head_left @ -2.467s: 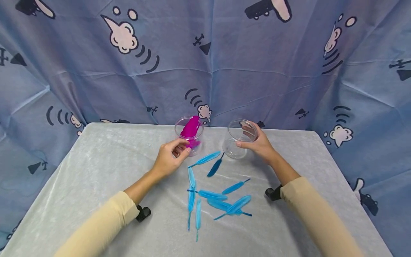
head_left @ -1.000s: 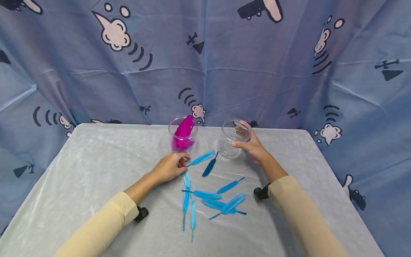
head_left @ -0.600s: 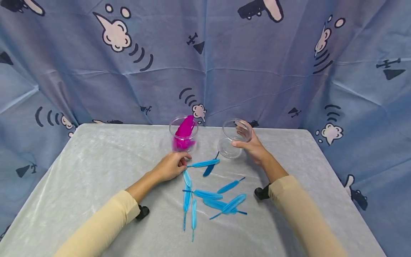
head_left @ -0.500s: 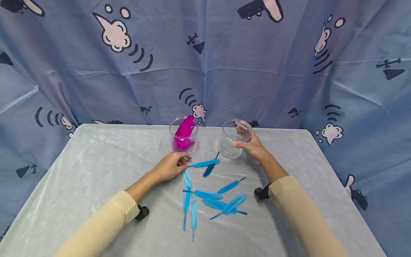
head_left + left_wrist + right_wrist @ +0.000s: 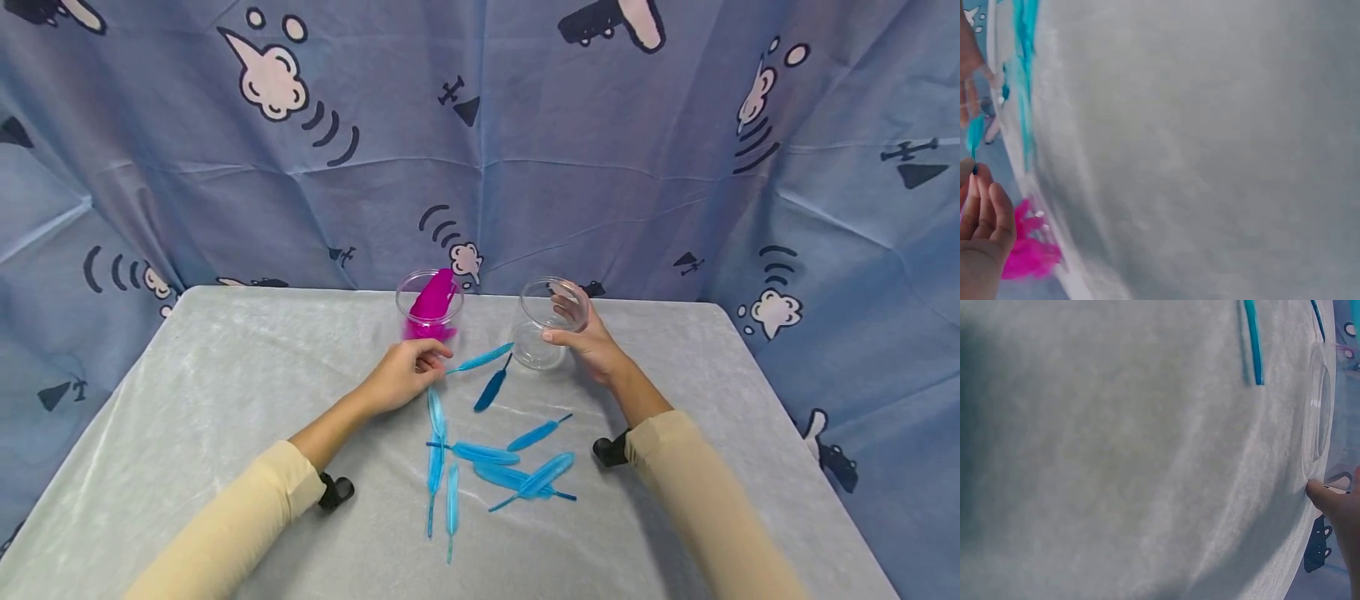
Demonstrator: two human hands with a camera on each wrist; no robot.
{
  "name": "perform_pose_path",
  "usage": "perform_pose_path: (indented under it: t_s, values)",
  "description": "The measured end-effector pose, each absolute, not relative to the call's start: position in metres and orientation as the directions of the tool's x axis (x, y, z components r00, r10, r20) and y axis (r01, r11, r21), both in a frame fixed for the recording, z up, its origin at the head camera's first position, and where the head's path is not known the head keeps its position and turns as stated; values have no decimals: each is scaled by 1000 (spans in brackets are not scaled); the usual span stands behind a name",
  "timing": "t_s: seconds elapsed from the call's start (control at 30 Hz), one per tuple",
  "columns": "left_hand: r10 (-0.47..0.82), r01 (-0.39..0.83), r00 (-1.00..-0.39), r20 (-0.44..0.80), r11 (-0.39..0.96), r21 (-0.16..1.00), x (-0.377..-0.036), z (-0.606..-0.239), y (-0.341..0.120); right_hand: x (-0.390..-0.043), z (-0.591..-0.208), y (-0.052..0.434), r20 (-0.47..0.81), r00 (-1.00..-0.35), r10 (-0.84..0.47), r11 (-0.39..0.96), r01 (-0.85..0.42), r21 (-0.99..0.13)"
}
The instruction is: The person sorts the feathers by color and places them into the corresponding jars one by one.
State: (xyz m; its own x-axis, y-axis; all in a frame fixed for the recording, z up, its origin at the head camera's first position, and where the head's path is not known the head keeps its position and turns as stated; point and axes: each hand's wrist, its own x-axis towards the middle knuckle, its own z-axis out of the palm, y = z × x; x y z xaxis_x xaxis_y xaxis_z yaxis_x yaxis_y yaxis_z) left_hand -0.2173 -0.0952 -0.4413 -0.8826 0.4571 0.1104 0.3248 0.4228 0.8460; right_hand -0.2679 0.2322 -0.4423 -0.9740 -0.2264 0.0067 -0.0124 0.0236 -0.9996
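Between thumb and fingers, my left hand pinches a light-blue feather by its quill end; in the left wrist view the feather stands up from the fingertips. Just beyond that hand is a clear plastic cup holding magenta feathers. My right hand grips the side of a second clear cup, which has nothing inside. Below the cups, a dark-blue feather lies on the table, left of the right-hand cup's base.
Several blue feathers lie loose on the pale cloth-covered table, among them a crossed pair and a single feather nearer the front. A patterned blue curtain hangs behind the table's back edge.
My left hand went from beside the magenta feathers' cup down to a light-blue feather, took its quill, and has now raised it slightly up and right. The right hand keeps its cup in place.
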Motion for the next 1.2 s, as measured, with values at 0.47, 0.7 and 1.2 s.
perform_pose_path:
  t_s: [0.47, 0.7, 1.2]
  values:
    - [402, 355, -893, 200, 358, 864, -216, -397, -84, -267, -445, 232, 17, -978, -210, 0, -17, -1000]
    - [344, 346, -909, 234, 314, 884, -221, -376, -88, -268, -447, 232, 45, -976, -212, -2, -46, -999]
    - [319, 338, -915, 247, 271, 902, -239, -345, -67, -268, -446, 232, 11, -978, -208, 31, -18, -999]
